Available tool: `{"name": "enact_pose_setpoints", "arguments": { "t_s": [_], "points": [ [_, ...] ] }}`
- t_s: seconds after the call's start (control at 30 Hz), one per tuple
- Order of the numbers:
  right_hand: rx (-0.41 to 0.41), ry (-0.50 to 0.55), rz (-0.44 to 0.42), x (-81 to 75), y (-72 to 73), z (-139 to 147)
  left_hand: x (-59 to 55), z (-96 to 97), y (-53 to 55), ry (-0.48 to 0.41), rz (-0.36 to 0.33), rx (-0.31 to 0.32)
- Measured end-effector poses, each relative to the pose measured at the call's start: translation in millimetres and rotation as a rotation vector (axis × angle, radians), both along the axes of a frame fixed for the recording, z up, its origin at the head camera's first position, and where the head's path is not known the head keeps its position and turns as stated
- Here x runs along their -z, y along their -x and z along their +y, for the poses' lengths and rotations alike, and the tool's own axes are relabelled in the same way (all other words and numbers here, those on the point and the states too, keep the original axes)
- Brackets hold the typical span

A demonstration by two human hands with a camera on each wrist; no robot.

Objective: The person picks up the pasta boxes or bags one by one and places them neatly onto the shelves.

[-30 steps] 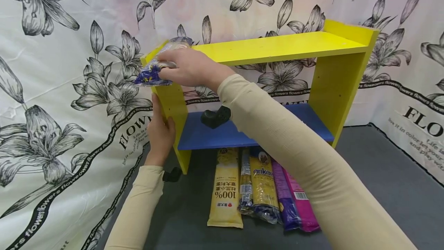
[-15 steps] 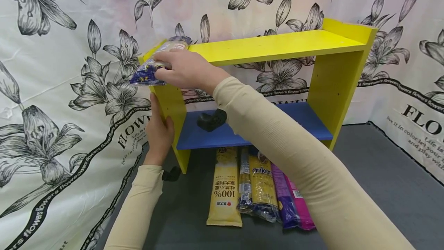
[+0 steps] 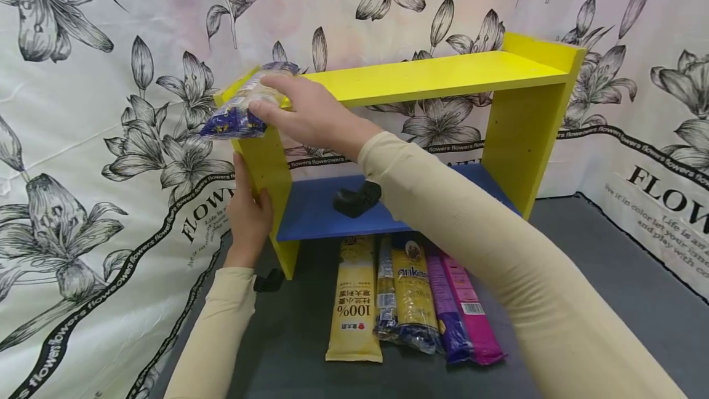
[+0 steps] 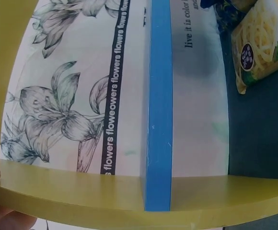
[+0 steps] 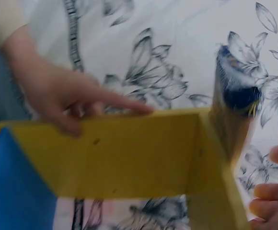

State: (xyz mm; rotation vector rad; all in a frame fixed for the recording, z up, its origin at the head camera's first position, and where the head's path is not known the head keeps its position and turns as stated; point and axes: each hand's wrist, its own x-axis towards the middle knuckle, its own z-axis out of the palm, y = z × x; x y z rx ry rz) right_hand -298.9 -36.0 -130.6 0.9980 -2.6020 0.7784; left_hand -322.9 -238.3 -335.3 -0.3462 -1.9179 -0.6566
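Note:
A clear and blue pasta packet (image 3: 232,112) lies at the left end of the yellow top board, its blue end jutting past the front edge. My right hand (image 3: 316,112) is at its right side with fingers extended; the right wrist view shows a gap between the fingers (image 5: 271,191) and the packet (image 5: 237,96). Lower down, my left hand (image 3: 249,217) grips the left side panel of the yellow and blue shelf (image 3: 432,79). Its thumb is on one side of the panel and its fingers on the other, as the right wrist view of this hand (image 5: 67,98) shows.
Under the blue board (image 3: 332,205) several pasta packets lie side by side on the dark table: a yellow one (image 3: 354,306), an "ankara" one (image 3: 415,300), and a purple and pink one (image 3: 465,313). A flower-printed cloth (image 3: 138,5) hangs behind and to the left.
My right hand has loosened from the packet, its thumb and fingers spreading away to the right. The packet stays on the top board. My left hand keeps its hold. The head view shifts slightly.

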Motion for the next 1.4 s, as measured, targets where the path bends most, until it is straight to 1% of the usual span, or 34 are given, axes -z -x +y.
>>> {"name": "enact_pose_setpoints", "arguments": {
  "t_s": [0.03, 0.1, 0.2, 0.27, 0.33, 0.4, 0.47, 0.53, 0.67, 0.77, 0.87, 0.97, 1.03, 1.17, 1.23, 1.3, 1.4],
  "points": [
    [0.004, 0.044, 0.026, 3.2, -1.0, 7.3, 0.5, -0.1, -0.2, -0.002, -0.006, -0.006],
    [0.011, 0.111, 0.118, 12.0, -3.7, 24.8, 0.7, -0.2, -0.3, -0.004, -0.018, -0.016],
    [-0.002, 0.205, 0.299, 32.1, -8.3, 58.6, 0.3, -0.1, 0.3, -0.008, -0.039, -0.031],
    [-0.022, 0.24, 0.409, 47.5, -10.6, 82.2, 0.1, -0.3, 1.0, -0.016, -0.053, -0.038],
    [-0.037, 0.244, 0.467, 62.2, -13.3, 104.5, 0.0, -0.5, 1.0, -0.03, -0.07, -0.043],
    [-0.03, 0.212, 0.471, 75.5, -16.0, 124.3, 0.2, -0.3, -0.1, -0.043, -0.088, -0.045],
    [-0.014, 0.159, 0.421, 88.6, -19.1, 140.8, -0.2, -1.2, -2.2, -0.056, -0.108, -0.048],
    [0.015, 0.082, 0.36, 102.5, -22.2, 157.1, -0.4, -1.6, -4.3, -0.064, -0.126, -0.049],
    [0.085, -0.049, 0.209, 134.0, -29.5, 188.3, -0.7, -0.5, -5.7, -0.064, -0.142, -0.047],
    [0.132, -0.096, 0.083, 160.2, -35.8, 207.7, -0.9, 1.1, -5.1, -0.053, -0.135, -0.045],
    [0.149, -0.126, -0.026, 187.0, -39.0, 220.7, -1.5, 2.9, -4.6, -0.052, -0.129, -0.048],
    [0.166, -0.174, -0.159, 212.4, -37.7, 225.0, -1.9, 2.8, -5.2, -0.053, -0.124, -0.056],
    [0.187, -0.233, -0.241, 227.7, -37.0, 224.8, -1.8, 2.3, -5.6, -0.049, -0.121, -0.057],
    [0.243, -0.326, -0.413, 253.3, -38.0, 221.3, -0.3, 1.4, -5.5, -0.04, -0.096, -0.051],
    [0.267, -0.339, -0.471, 264.3, -38.3, 219.3, -0.1, 1.3, -5.0, -0.04, -0.089, -0.053],
    [0.282, -0.324, -0.524, 274.4, -37.3, 217.9, -0.9, 1.7, -5.0, -0.04, -0.091, -0.058],
    [0.29, -0.295, -0.532, 287.5, -34.9, 216.7, -3.0, 2.6, -5.6, -0.045, -0.11, -0.063]
  ]
}}
